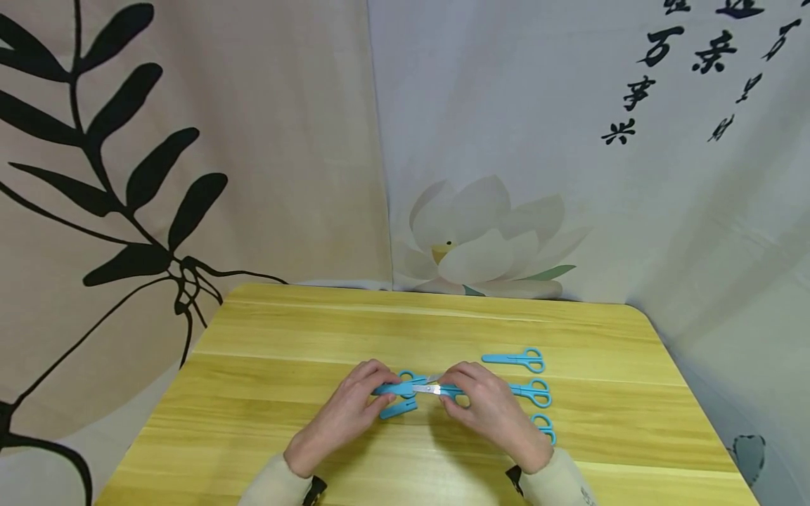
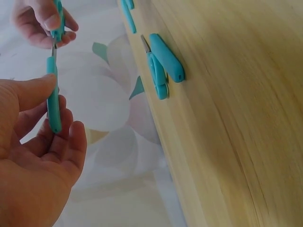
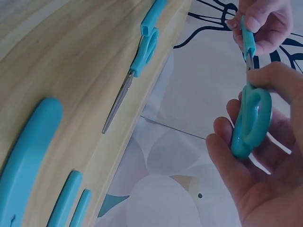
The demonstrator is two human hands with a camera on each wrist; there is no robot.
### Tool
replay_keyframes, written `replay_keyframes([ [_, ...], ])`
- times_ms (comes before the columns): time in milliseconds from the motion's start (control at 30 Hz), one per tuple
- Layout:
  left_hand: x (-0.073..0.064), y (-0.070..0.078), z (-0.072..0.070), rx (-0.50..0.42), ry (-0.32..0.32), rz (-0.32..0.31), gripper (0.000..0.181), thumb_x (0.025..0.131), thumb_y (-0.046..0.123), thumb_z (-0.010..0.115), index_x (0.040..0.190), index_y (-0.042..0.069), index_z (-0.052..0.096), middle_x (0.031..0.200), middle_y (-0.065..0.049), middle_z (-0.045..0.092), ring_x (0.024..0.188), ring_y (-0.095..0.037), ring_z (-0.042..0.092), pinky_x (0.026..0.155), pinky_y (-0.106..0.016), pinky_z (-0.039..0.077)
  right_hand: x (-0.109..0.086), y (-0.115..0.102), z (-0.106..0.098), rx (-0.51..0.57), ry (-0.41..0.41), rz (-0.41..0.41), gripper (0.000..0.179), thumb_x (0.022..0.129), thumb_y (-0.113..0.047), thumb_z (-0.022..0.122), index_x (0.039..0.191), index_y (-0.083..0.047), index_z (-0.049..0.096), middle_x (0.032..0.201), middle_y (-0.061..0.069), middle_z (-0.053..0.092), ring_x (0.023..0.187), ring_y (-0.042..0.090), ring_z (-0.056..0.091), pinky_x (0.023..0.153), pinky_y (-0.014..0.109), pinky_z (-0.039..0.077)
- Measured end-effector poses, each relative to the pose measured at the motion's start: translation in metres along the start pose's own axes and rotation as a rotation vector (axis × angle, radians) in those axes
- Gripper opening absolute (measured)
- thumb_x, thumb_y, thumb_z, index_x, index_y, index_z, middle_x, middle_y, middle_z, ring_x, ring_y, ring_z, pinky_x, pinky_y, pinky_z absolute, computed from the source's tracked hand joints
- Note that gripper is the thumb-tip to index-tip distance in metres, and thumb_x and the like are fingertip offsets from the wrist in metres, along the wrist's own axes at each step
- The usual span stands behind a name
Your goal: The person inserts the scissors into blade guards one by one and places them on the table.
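Observation:
My left hand pinches a blue blade cover between thumb and fingers. Opposite it, my right hand holds a pair of blue-handled scissors by the handles. The metal blades point left and enter the mouth of the cover, with a short stretch of metal still showing between the two blue parts. On the table beyond the hands lies a second pair of scissors with bare blades. A loose blue cover rests beside its handles.
Toward the right of the wooden table lie several covered blue scissors, one at the back, another nearer, and one partly hidden by the right hand. A printed curtain hangs behind the table's far edge.

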State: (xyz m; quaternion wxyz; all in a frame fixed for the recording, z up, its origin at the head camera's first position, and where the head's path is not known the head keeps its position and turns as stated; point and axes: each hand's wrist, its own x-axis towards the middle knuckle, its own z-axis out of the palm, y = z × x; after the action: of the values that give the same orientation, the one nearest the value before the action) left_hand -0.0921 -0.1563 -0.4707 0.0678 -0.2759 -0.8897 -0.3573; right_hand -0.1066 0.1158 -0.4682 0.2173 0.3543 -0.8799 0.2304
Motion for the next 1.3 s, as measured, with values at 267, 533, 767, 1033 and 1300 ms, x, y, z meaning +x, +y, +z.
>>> replay_keyframes([
  [267,0.0013,0.0014,0.0009,-0.001,0.001,-0.007,0.022,0.094,0.008,0.077,0.115,0.015,0.074,0.113,0.01,0.06,0.101,-0.008,0.055,0.082,-0.029,0.054,0.0013,-0.0008,0.001,0.007,0.008,-0.003,0.022,0.078,-0.016,0.09,0.095,-0.016,0.076,0.1,-0.006,0.07,0.09,0.014,0.068,0.071,0.03,0.06],
  [533,0.0021,0.0005,0.0025,-0.007,-0.008,0.021,0.023,0.093,0.006,0.078,0.114,0.013,0.073,0.113,0.009,0.06,0.102,-0.009,0.055,0.085,-0.03,0.055,0.0033,-0.0017,0.0016,0.014,0.004,-0.007,0.022,0.079,-0.015,0.09,0.096,-0.014,0.077,0.101,-0.005,0.07,0.093,0.015,0.067,0.073,0.031,0.06],
  [767,0.0034,0.0004,0.002,0.002,-0.03,0.019,0.023,0.093,0.006,0.077,0.115,0.012,0.073,0.112,0.009,0.06,0.102,-0.01,0.055,0.086,-0.031,0.054,0.0038,-0.0028,0.0023,0.014,0.001,-0.011,0.022,0.079,-0.016,0.09,0.096,-0.015,0.076,0.101,-0.006,0.07,0.092,0.015,0.067,0.073,0.031,0.06],
  [1033,0.0031,0.0009,0.0062,0.001,-0.026,0.034,0.022,0.094,0.007,0.077,0.115,0.013,0.072,0.114,0.008,0.06,0.103,-0.01,0.056,0.087,-0.031,0.055,0.0038,-0.0039,0.0038,0.023,-0.018,-0.013,0.023,0.081,-0.018,0.091,0.098,-0.015,0.076,0.102,-0.006,0.07,0.094,0.015,0.068,0.074,0.031,0.06],
  [1300,0.0036,0.0022,0.0066,0.002,-0.02,0.041,0.023,0.094,0.007,0.077,0.115,0.013,0.072,0.114,0.007,0.061,0.104,-0.011,0.056,0.088,-0.033,0.055,0.0051,-0.0049,0.0048,0.041,-0.037,-0.016,0.024,0.081,-0.017,0.09,0.1,-0.014,0.076,0.103,-0.005,0.07,0.09,0.012,0.069,0.073,0.028,0.06],
])
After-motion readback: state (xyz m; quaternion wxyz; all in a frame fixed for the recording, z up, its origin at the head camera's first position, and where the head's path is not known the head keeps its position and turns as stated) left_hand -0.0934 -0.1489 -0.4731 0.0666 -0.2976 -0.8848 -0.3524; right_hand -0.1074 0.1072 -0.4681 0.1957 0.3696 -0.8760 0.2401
